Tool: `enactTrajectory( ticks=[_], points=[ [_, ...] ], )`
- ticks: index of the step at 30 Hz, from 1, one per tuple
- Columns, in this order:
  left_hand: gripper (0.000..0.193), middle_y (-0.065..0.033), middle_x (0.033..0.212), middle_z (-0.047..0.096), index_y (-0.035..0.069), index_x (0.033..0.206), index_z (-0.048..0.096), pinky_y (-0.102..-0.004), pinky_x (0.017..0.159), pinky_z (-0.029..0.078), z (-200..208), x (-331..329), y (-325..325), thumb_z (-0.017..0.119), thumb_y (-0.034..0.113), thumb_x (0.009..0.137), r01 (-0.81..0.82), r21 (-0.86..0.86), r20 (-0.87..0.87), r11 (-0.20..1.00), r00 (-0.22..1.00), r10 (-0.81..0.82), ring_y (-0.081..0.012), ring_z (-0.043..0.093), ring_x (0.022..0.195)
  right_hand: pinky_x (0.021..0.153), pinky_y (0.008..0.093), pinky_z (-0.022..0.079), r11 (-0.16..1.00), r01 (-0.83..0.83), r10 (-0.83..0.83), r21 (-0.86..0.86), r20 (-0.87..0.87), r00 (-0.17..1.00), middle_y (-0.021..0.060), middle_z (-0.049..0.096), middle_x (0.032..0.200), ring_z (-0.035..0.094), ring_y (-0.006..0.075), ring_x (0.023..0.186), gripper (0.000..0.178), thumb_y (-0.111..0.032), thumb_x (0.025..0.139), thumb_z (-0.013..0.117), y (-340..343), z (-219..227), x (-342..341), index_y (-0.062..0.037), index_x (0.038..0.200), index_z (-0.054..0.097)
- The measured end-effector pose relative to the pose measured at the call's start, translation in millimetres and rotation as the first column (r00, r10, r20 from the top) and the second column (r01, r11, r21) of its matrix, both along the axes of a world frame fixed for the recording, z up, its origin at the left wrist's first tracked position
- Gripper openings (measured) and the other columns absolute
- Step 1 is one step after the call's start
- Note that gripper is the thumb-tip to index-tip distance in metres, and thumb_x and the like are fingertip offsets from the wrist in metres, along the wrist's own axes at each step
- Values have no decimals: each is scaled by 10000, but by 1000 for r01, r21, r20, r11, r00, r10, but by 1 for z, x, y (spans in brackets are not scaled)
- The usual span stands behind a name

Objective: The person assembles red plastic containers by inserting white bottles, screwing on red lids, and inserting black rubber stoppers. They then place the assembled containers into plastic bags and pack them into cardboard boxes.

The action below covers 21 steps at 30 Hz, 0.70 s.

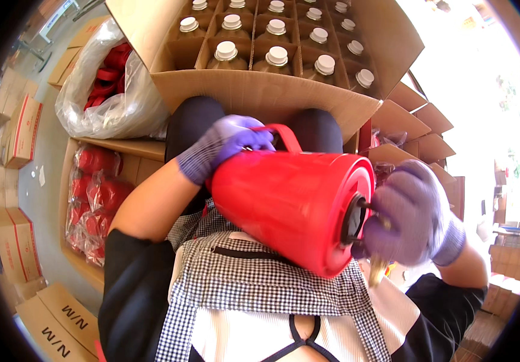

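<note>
A red thermos jug (272, 202) lies on its side across my lap, its round base turned to the right and its red handle (285, 137) upward. My left hand (239, 139), in a purple knitted glove, is closed around the jug's left end beside the handle; its fingertips are partly hidden. At the base, my gloved right hand (407, 214) is closed and slightly blurred. It grips a dark two-pronged tool (361, 204), mostly covered by the fingers, whose prongs meet the black disc (352, 218) in the base. A brass-coloured piece (378, 271) shows below that hand.
Ahead stands an open carton (260, 90) of white-capped bottles (277, 56) in cardboard dividers. At left are a clear plastic bag (115, 117) of red parts and a carton with wrapped red pieces (94, 199). More cartons (15, 241) line the far left; open boxes (419, 130) stand at right.
</note>
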<state>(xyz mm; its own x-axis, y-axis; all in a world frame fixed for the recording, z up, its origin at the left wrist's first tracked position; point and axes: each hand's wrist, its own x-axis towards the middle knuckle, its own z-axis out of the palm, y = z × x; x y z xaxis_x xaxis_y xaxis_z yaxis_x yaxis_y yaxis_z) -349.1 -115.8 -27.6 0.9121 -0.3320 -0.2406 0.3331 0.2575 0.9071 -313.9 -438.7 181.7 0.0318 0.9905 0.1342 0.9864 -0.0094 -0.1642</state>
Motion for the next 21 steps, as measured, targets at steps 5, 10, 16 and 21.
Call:
enactTrajectory(
  ticks=[5,10,16,21],
  points=[
    [81,-103,881,709,-34,885,650,-313,813,545,43,-32,4,666,45,875,-685,251,756,684,580,303,-196,677,831,578,434,467,774,589,-374,232,-583,721,143,584,730,592,379,647,276,-177,759,854,-21,-92,-17,-32,820,627],
    [183,-195,1047,721,-45,1019,644,-397,962,544,11,-36,15,648,117,933,-366,162,528,916,817,233,-278,697,1014,681,441,491,927,370,-332,62,-322,886,127,625,863,616,339,747,341,-298,749,854,-33,-58,-16,-68,861,629],
    [173,-216,1077,729,-43,1099,622,-412,971,562,-22,-18,-16,562,73,986,-191,-286,22,939,978,206,-323,719,1056,785,455,529,978,188,-194,92,56,979,44,593,825,605,250,772,299,-287,497,739,-14,13,-36,-167,761,668],
    [195,-210,1070,734,-40,1098,621,-413,984,559,-38,-15,-31,581,109,979,-144,-221,48,965,986,158,-316,717,1064,848,454,549,986,165,-159,-4,227,961,40,597,891,603,242,843,273,-256,507,732,-13,15,-40,-204,759,641]
  ],
)
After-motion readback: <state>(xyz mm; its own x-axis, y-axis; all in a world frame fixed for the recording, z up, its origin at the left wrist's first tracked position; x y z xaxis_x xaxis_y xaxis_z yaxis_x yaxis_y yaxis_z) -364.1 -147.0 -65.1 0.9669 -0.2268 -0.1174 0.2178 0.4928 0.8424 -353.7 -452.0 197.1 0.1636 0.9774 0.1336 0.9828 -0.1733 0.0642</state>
